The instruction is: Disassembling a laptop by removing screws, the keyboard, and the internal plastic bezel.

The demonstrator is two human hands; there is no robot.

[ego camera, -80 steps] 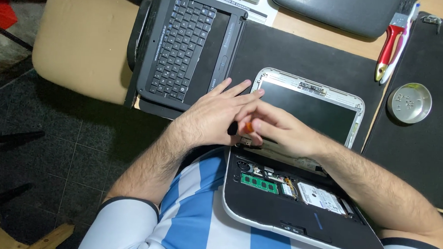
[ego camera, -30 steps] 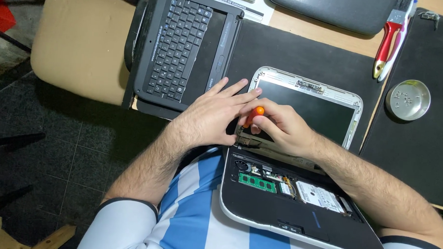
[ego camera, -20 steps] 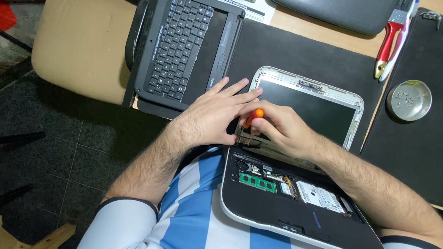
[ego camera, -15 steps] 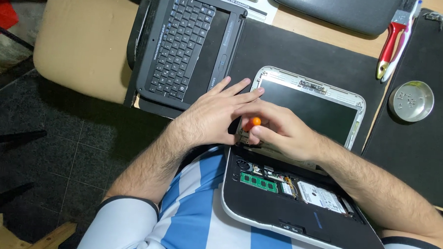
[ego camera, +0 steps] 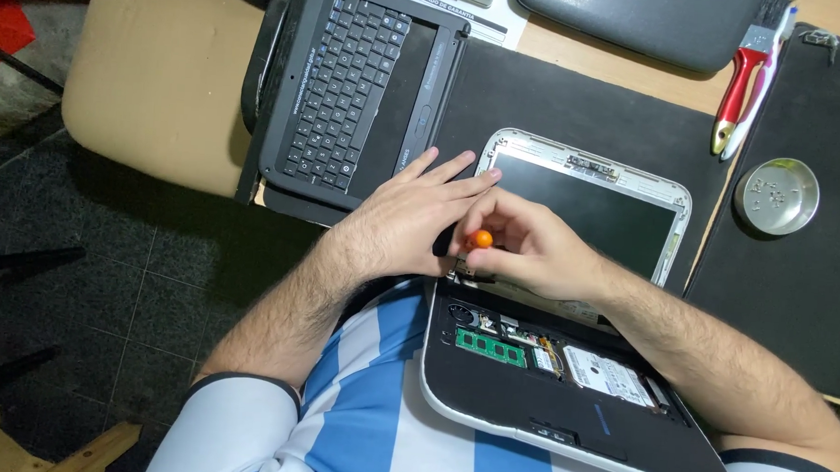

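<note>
Both hands at the hinge of an opened small laptop, screwdriver upright.

Right hand (ego camera: 533,250) curled shut around a small screwdriver with a black handle and orange cap (ego camera: 479,239), tip down at the hinge edge; left hand (ego camera: 411,217) lies flat, fingers spread, holding nothing, touching the tool's handle and bracing the grey-rimmed laptop with its keyboard deck removed (ego camera: 575,365). Step judged: working a hinge-side screw. Next calls for steady downward pressure, tool kept vertical. Green memory board (ego camera: 491,348) just below the hands. Loose black keyboard panel (ego camera: 351,91) beyond the left hand; round metal dish (ego camera: 776,195) and red-handled tool (ego camera: 740,89) well past the right.
</note>
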